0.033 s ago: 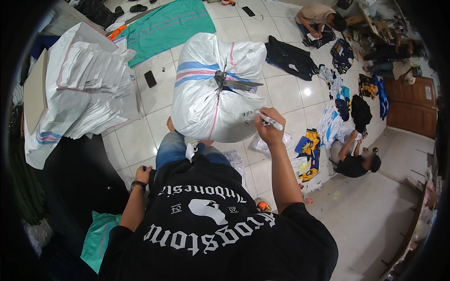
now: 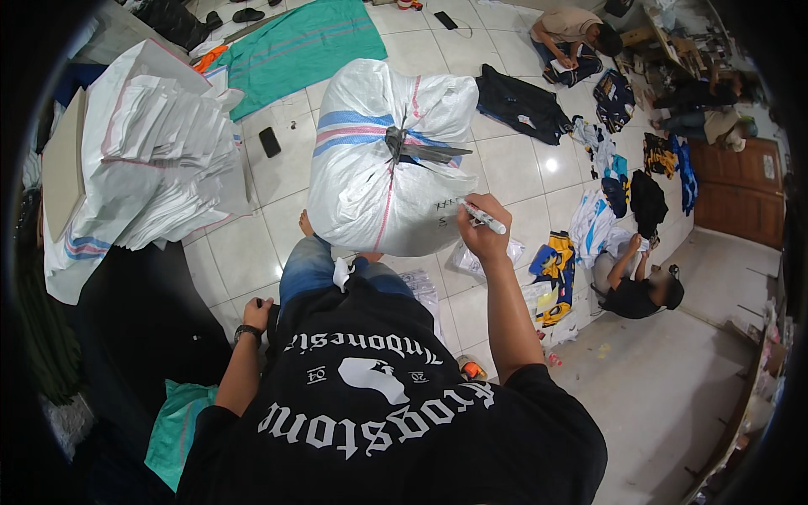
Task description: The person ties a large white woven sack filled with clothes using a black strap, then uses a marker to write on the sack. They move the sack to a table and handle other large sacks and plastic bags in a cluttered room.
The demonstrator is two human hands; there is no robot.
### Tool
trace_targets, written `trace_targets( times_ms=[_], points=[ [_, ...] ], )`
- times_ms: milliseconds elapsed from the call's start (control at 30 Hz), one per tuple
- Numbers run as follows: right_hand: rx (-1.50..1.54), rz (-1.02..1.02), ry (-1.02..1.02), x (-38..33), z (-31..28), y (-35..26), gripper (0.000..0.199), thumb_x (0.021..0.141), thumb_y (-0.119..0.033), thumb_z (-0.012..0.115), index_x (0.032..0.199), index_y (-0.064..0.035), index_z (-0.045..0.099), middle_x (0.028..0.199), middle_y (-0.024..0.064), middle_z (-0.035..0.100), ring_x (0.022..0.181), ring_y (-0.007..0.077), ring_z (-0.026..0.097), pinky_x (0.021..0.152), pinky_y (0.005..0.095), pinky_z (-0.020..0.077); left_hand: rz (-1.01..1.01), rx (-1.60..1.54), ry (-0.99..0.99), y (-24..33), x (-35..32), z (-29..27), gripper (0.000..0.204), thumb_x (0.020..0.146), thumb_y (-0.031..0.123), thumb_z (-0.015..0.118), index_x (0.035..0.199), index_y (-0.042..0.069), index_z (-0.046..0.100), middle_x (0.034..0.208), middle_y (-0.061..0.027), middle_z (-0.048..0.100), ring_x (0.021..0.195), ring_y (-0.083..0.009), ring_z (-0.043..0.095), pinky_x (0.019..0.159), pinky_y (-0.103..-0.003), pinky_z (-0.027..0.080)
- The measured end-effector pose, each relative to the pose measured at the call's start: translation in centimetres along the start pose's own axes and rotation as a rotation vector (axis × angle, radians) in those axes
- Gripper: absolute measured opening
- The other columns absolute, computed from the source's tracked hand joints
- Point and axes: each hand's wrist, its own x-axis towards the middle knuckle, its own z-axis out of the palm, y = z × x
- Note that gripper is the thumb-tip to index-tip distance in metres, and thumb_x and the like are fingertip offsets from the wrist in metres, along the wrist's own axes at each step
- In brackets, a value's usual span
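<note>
In front of me stands a stuffed white woven sack (image 2: pixel 349 194) with blue and pink stripes, its gathered mouth bound with dark tape (image 2: pixel 431 154). My right hand (image 2: pixel 481 238) grips a white marker (image 2: pixel 486 220), at the sack's right side beside some dark handwritten marks (image 2: pixel 443 210). Whether the tip touches the sack is hidden by my fingers. Down by my left hip, my left hand (image 2: pixel 257 312) is closed, with a small dark thing showing at its fingers that I cannot make out.
At left, a large open sack holds stacked white pieces (image 2: pixel 164 126). A black phone (image 2: pixel 269 142) lies on the tiles, with a green sheet (image 2: pixel 303 50) beyond. Folded clothes (image 2: pixel 593 219) spread along the right, near a seated person (image 2: pixel 640 282). Another person (image 2: pixel 572 42) sits farther back.
</note>
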Motion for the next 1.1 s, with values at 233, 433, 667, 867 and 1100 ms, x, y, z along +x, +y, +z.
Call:
trace_targets(
  times_ms=[233, 433, 667, 867, 1100],
  points=[
    [-0.033, 0.019, -0.012, 0.2, 0.3, -0.6, 0.014, 0.076, -0.006, 0.071, 0.088, -0.0039, 0.066, 0.076, 0.0112, 0.064, 0.063, 0.0263, 0.063, 0.057, 0.0327, 0.05, 0.031, 0.003, -0.003, -0.5, 0.8, 0.2, 0.038, 0.085, 0.035, 0.07, 0.079, -0.001, 0.061, 0.069, -0.0124, 0.062, 0.064, -0.0219, 0.057, 0.063, -0.038, 0.046],
    [-0.085, 0.051, -0.057, 0.0, 0.2, -0.3, 0.014, 0.075, -0.005, 0.071, 0.086, -0.0036, 0.064, 0.075, 0.0118, 0.063, 0.062, 0.027, 0.062, 0.057, 0.0342, 0.0501, 0.023, 0.006, -0.001, -0.9, 1.2, 0.4, 0.038, 0.085, 0.035, 0.071, 0.079, -0.002, 0.062, 0.069, -0.0131, 0.063, 0.064, -0.0222, 0.058, 0.063, -0.038, 0.046],
    [-0.036, -0.133, 0.134, 0.7, 0.2, -1.5, 0.013, 0.077, -0.004, 0.07, 0.087, -0.0017, 0.064, 0.076, 0.0124, 0.064, 0.06, 0.0253, 0.061, 0.056, 0.0328, 0.0498, -0.009, 0.036, 0.011, -0.7, 0.5, 0.3, 0.039, 0.085, 0.035, 0.071, 0.08, -0.002, 0.062, 0.07, -0.0134, 0.064, 0.065, -0.0222, 0.059, 0.063, -0.038, 0.047],
    [0.086, 0.033, 0.013, 0.6, 2.0, -1.9, 0.014, 0.078, -0.005, 0.071, 0.09, -0.0015, 0.065, 0.078, 0.0128, 0.065, 0.06, 0.0243, 0.062, 0.056, 0.0314, 0.0501, -0.024, 0.011, 0.003, -1.2, 0.8, 0.4, 0.038, 0.085, 0.035, 0.071, 0.081, -0.002, 0.062, 0.07, -0.013, 0.063, 0.065, -0.022, 0.058, 0.064, -0.038, 0.047],
    [-0.021, 0.045, 0.008, 0.5, 2.3, -2.3, 0.016, 0.077, -0.005, 0.072, 0.09, -0.0027, 0.065, 0.078, 0.0117, 0.065, 0.062, 0.0249, 0.063, 0.057, 0.0322, 0.0506, 0.023, 0.038, 0.013, -0.5, 0.6, 0.1, 0.037, 0.086, 0.033, 0.071, 0.08, -0.002, 0.061, 0.07, -0.0087, 0.061, 0.063, -0.0164, 0.052, 0.061, -0.035, 0.045]
  ],
)
